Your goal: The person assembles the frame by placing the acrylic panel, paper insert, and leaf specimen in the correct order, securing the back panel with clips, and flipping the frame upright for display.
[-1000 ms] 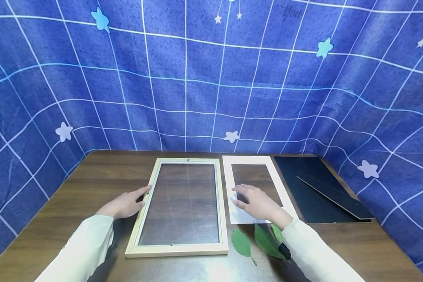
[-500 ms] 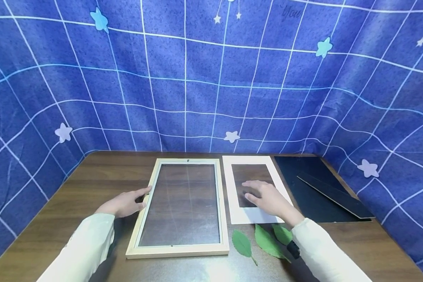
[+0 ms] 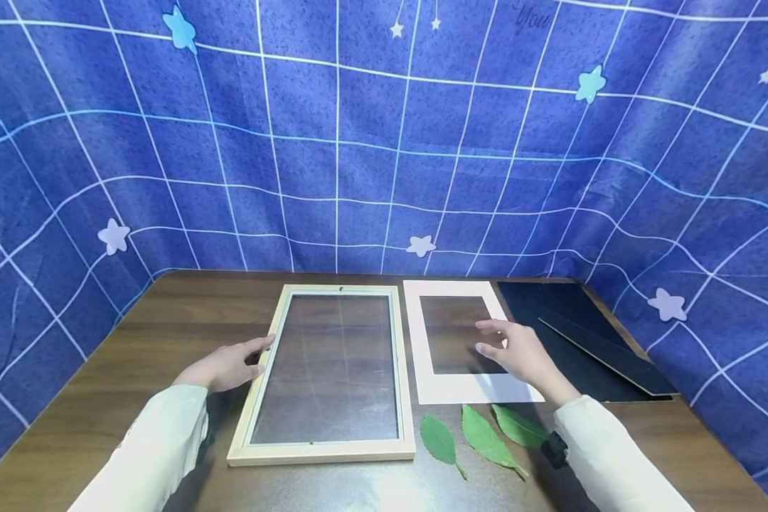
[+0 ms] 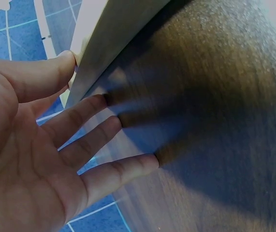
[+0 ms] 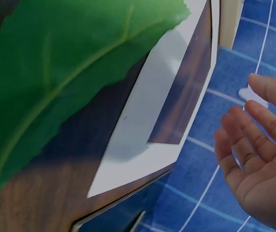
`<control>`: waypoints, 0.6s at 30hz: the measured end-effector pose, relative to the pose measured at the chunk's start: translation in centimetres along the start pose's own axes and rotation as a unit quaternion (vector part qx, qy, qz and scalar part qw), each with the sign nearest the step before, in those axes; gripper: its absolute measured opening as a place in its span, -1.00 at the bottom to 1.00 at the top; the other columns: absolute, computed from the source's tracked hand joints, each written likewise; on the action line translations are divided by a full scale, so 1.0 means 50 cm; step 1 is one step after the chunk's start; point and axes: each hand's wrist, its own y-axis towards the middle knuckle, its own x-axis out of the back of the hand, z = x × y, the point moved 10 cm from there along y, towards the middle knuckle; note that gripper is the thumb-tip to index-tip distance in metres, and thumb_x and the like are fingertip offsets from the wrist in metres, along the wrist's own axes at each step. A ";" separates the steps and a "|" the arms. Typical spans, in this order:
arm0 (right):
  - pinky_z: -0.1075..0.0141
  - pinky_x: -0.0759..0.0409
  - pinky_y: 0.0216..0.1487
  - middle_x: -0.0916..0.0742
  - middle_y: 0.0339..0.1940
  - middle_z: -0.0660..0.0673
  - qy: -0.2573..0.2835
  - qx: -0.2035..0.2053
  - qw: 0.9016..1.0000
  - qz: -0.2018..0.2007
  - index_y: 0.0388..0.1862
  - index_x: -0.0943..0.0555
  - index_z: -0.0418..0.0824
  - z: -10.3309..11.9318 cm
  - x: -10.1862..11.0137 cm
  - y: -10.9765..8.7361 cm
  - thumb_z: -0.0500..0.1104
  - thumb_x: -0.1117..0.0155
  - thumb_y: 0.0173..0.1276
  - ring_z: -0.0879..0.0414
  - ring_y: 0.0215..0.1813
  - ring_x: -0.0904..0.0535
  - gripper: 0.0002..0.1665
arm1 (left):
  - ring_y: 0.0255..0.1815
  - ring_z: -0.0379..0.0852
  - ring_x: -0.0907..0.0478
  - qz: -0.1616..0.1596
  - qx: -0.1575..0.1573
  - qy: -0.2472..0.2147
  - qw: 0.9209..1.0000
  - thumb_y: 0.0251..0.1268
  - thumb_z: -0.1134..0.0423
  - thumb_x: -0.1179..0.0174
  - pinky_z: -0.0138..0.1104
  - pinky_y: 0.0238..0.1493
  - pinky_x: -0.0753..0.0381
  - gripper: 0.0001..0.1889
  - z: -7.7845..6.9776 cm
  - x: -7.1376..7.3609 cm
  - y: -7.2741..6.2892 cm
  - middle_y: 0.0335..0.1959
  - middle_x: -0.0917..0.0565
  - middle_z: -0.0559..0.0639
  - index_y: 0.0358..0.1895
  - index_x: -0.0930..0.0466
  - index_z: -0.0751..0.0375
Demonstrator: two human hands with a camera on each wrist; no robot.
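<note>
In the head view a pale wooden picture frame (image 3: 333, 451) lies flat with a clear pane (image 3: 333, 370) in it. My left hand (image 3: 222, 367) is at its left rail; in the left wrist view the thumb touches the frame's side (image 4: 111, 46) while the other fingers extend toward the table. My right hand (image 3: 523, 353) hovers over the right side of a white mat (image 3: 448, 390), fingers loosely bent and holding nothing. Several green leaves lie before the mat, among them an oval leaf (image 3: 438, 439); one leaf (image 5: 65, 82) looms large in the right wrist view.
A black backing board (image 3: 525, 302) lies at the right, with a narrower dark flap (image 3: 608, 353) standing slantwise on it. The brown wooden table (image 3: 198, 306) ends at a blue curtain (image 3: 358, 163) with white grid lines and stars.
My right hand has moved to the right across the white mat, baring its opening and more of the leaves. The left hand stays at the frame's left rail.
</note>
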 end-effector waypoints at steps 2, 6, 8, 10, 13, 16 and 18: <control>0.02 -0.66 -0.16 -0.76 0.05 -0.29 0.010 -0.016 1.000 -0.003 0.18 -0.66 -0.33 -0.018 0.006 -0.002 -0.19 -0.43 0.33 -0.19 -0.05 -0.70 -0.54 | 0.37 0.60 -0.28 0.000 0.001 0.000 1.000 0.48 0.28 -0.13 0.35 0.27 -0.33 -0.37 -0.002 0.001 -0.001 0.40 -0.34 0.54 0.52 -0.20 0.40; 0.13 -0.63 -0.26 -0.77 0.01 -0.30 0.026 -0.054 0.998 -0.004 0.21 -0.63 -0.35 -0.051 0.013 -0.011 -0.17 -0.46 0.31 -0.15 -0.08 -0.73 -0.48 | 0.37 0.60 -0.27 0.000 0.003 -0.003 1.000 0.48 0.28 -0.14 0.35 0.27 -0.33 -0.37 -0.004 0.002 -0.004 0.41 -0.33 0.55 0.52 -0.19 0.39; 0.16 -0.61 -0.27 -0.77 -0.01 -0.30 0.031 -0.075 0.997 -0.007 0.22 -0.63 -0.36 -0.068 0.017 -0.016 -0.16 -0.47 0.31 -0.15 -0.08 -0.73 -0.46 | 0.38 0.60 -0.26 0.000 0.004 -0.004 1.000 0.48 0.27 -0.13 0.36 0.27 -0.32 -0.37 -0.004 0.002 -0.004 0.41 -0.32 0.54 0.53 -0.19 0.38; 0.16 -0.60 -0.27 -0.78 -0.04 -0.30 0.038 -0.095 0.995 -0.013 0.22 -0.63 -0.36 -0.084 0.021 -0.021 -0.15 -0.48 0.30 -0.15 -0.07 -0.73 -0.45 | 0.38 0.60 -0.25 0.000 0.004 -0.006 1.000 0.49 0.27 -0.13 0.37 0.27 -0.31 -0.36 -0.004 0.002 -0.005 0.42 -0.31 0.54 0.53 -0.19 0.38; 0.14 -0.61 -0.23 -0.78 -0.06 -0.33 0.051 -0.112 0.992 -0.021 0.20 -0.63 -0.40 -0.102 0.027 -0.027 -0.15 -0.49 0.29 -0.20 -0.04 -0.72 -0.44 | 0.39 0.60 -0.24 0.000 0.007 -0.007 1.000 0.49 0.26 -0.12 0.37 0.28 -0.30 -0.37 -0.004 0.001 -0.005 0.42 -0.30 0.55 0.53 -0.18 0.37; 0.11 -0.63 -0.17 -0.77 -0.04 -0.36 0.058 -0.124 0.990 -0.030 0.18 -0.63 -0.42 -0.116 0.032 -0.033 -0.16 -0.49 0.28 -0.24 0.01 -0.71 -0.45 | 0.38 0.61 -0.25 -0.002 0.004 -0.003 1.000 0.49 0.26 -0.13 0.37 0.27 -0.31 -0.38 -0.004 0.001 -0.004 0.41 -0.32 0.56 0.52 -0.19 0.38; 0.09 -0.63 -0.14 -0.76 -0.02 -0.37 0.054 -0.135 0.989 -0.034 0.17 -0.63 -0.43 -0.124 0.034 -0.036 -0.15 -0.49 0.28 -0.25 0.03 -0.69 -0.45 | 0.38 0.60 -0.26 -0.003 0.002 -0.002 1.000 0.49 0.27 -0.12 0.36 0.27 -0.32 -0.38 -0.004 0.001 -0.004 0.40 -0.32 0.56 0.52 -0.20 0.39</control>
